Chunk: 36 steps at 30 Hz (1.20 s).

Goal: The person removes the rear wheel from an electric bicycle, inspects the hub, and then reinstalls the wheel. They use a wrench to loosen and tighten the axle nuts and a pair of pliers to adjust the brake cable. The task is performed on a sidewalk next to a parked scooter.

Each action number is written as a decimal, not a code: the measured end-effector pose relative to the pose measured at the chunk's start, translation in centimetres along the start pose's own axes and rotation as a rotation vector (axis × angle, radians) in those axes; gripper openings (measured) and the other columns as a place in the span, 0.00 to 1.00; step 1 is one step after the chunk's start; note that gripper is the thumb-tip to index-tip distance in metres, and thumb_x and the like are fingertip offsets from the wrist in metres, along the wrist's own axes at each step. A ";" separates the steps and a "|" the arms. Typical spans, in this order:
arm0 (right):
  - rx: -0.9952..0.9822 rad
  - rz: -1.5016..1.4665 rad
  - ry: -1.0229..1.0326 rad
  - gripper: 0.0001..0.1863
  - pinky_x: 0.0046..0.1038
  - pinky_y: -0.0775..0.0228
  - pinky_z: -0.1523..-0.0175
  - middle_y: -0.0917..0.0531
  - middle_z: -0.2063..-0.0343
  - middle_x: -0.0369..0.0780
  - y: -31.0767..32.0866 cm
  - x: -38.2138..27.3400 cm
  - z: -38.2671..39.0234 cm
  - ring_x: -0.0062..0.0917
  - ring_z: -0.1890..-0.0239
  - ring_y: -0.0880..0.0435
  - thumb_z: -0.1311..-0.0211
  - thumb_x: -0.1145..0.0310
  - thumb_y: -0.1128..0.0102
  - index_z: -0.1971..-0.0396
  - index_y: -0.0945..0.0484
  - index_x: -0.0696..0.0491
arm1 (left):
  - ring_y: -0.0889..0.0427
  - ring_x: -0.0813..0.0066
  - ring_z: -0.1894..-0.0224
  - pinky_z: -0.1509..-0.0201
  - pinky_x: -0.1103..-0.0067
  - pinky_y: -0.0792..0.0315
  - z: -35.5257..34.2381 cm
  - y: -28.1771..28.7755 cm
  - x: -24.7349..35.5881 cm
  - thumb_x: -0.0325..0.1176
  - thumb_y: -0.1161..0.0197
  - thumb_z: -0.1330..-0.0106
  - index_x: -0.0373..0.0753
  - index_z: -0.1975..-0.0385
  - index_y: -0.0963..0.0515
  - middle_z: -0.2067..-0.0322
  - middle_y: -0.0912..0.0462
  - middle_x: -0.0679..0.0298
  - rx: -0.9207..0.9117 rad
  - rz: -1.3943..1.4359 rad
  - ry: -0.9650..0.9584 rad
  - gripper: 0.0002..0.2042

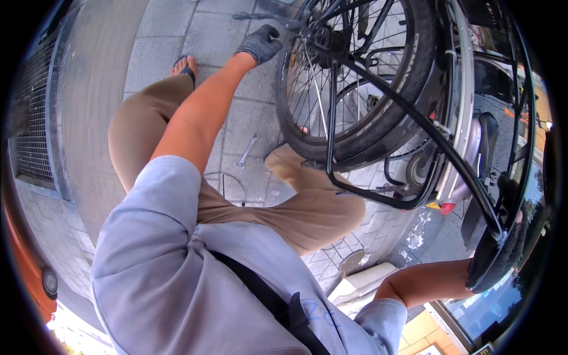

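Note:
In a grey glove, my left hand (260, 45) is at the bicycle wheel's near edge, just below a dark metal lever (269, 21) by the hub. Its fingers are curled in; whatever they hold, if anything, I cannot make out. My right hand (498, 260), in a dark glove, is closed around the end of the black tubular bicycle rack (408, 106). The spoked bicycle wheel (290, 121) with its thick black tyre lies between my hands. On the paving, between my legs, lies a silver wrench (247, 151).
A thin dark wire loop (234, 188) lies by my lap. Beyond the bicycle stands a motor scooter (478, 151). A metal grating (35, 112) runs along the left side, with an orange car (26, 266) further down. A window pane (482, 316) is at lower right.

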State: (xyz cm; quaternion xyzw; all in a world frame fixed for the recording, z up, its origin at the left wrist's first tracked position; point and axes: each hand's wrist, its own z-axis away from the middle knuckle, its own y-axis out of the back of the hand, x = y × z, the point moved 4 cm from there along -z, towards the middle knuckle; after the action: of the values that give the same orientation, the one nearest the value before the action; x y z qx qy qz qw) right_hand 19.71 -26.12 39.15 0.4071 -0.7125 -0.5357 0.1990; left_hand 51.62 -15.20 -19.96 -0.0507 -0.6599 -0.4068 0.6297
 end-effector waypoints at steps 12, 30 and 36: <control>0.013 0.020 -0.059 0.24 0.32 0.29 0.43 0.15 0.52 0.46 -0.6 2.2 1.7 0.31 0.51 0.17 0.27 0.56 0.49 0.46 0.20 0.60 | 0.28 0.42 0.37 0.33 0.63 0.31 17.8 -8.6 -20.7 0.23 0.43 0.47 0.43 0.42 0.24 0.40 0.29 0.42 -0.222 -0.217 0.431 0.28; 0.040 0.042 -0.156 0.21 0.33 0.27 0.42 0.16 0.50 0.47 -1.3 4.2 2.4 0.33 0.49 0.17 0.27 0.62 0.49 0.44 0.22 0.60 | 0.17 0.49 0.53 0.53 0.58 0.21 26.8 -19.4 -14.5 0.30 0.49 0.34 0.41 0.51 0.26 0.55 0.22 0.49 -0.511 -0.520 0.269 0.13; 0.079 0.004 -0.170 0.20 0.33 0.27 0.42 0.17 0.49 0.47 -1.6 4.4 2.6 0.33 0.48 0.17 0.27 0.64 0.49 0.43 0.22 0.60 | 0.18 0.49 0.52 0.55 0.59 0.21 27.0 -17.5 -13.6 0.29 0.49 0.35 0.40 0.53 0.24 0.53 0.23 0.48 -0.433 -0.496 0.304 0.12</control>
State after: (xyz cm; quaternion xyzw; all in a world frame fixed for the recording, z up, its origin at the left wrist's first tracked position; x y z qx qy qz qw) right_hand 15.81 -28.17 36.10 0.3662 -0.7483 -0.5394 0.1225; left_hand 22.88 -4.51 -36.76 0.0395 -0.4495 -0.6804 0.5775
